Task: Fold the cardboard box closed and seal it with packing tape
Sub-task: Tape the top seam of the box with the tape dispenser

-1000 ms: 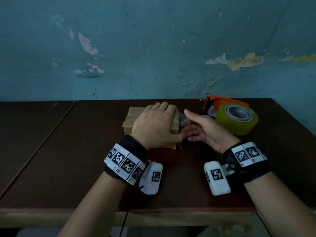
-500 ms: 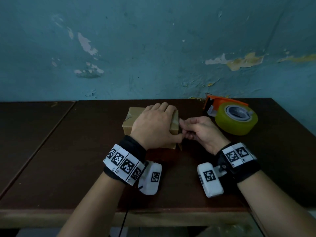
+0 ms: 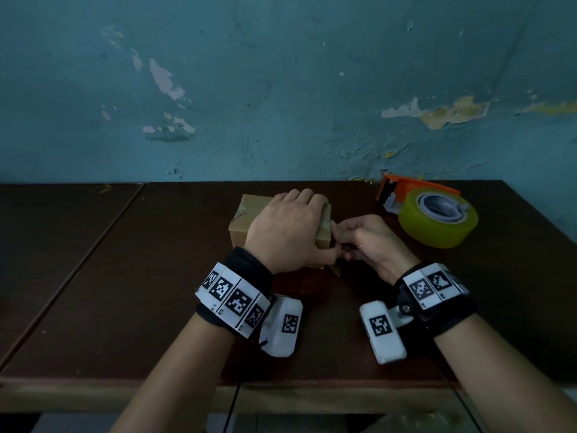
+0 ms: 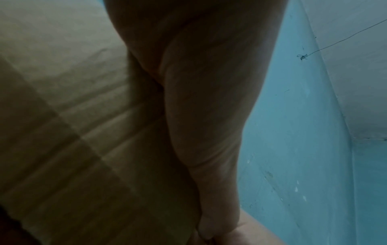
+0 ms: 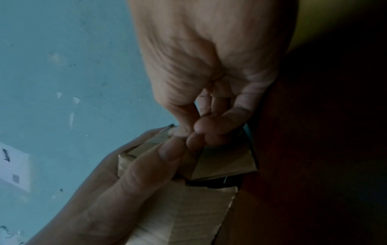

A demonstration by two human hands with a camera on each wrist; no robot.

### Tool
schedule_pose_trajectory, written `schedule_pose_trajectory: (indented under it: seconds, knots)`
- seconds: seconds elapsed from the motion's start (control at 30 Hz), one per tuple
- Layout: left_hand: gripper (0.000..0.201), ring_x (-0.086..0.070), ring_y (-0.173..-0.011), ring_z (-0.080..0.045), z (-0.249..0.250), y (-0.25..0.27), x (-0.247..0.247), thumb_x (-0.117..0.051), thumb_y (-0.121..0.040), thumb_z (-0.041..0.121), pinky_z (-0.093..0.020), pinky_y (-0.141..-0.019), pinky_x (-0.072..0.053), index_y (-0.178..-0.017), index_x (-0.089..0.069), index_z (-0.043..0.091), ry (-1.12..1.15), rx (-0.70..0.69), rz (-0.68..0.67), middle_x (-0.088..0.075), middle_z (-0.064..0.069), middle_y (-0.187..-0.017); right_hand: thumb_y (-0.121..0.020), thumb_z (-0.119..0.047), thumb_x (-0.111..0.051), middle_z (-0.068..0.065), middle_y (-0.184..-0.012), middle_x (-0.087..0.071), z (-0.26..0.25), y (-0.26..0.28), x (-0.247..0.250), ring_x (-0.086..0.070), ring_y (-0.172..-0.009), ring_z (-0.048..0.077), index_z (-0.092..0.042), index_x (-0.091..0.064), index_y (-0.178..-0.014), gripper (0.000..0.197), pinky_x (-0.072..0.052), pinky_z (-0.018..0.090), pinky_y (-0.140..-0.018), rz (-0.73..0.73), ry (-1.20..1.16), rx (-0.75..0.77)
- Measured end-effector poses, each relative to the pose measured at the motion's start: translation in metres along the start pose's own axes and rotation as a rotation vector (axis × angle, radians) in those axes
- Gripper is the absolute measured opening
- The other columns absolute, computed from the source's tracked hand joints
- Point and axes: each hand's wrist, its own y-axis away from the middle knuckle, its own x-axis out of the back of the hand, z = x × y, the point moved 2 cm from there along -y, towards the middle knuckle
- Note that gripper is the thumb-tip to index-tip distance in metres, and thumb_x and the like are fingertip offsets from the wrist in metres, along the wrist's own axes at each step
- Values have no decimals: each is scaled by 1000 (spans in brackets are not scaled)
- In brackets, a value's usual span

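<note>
Your right hand [image 3: 368,242] sits tight against the right end of the cardboard box [image 3: 246,210], fingers curled and pinching the small end flap [image 5: 222,164] there, while your left hand [image 3: 288,231] lies across the top, fingers bent over the far edge and thumb on the near right corner, holding it down on the bench [image 3: 140,276]. The box lies near the bench's middle with its long axis left to right, so the open end faces your right hand, the nearer one. The tape dispenser [image 3: 434,214] lies beyond it, further right. A second ago that right hand was spread open beside the box; since then it has closed in on the flap.
</note>
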Motion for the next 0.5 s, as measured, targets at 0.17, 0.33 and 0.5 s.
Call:
schedule_pose_trajectory:
  seconds: [0.17,0.33,0.5]
  knots:
    - [84,-56,-117,-22,0,0,1,-61,-76,74,-36,-106,-40,-136,-51,16,-2,4,-2,-60,-2,-123,-96,-24,-69,0,-54,-62,-1,2,0,-53,-44,8,-7,-67,-72,29,-44,16,-44,41,101,36]
    - [88,-54,-120,-22,0,0,2,-62,-75,76,-37,-109,-38,-139,-49,17,-6,5,-13,-59,-2,-126,-96,-14,-67,3,-59,-63,1,1,-1,-55,-44,6,-5,-66,-76,22,-47,16,-46,53,106,45]
    - [87,-54,-120,-21,1,0,3,-62,-76,75,-36,-107,-38,-140,-49,17,-2,2,-6,-59,-1,-126,-94,-12,-69,4,-63,-65,0,1,2,-58,-50,8,-2,-68,-83,15,-51,16,-48,42,84,40]
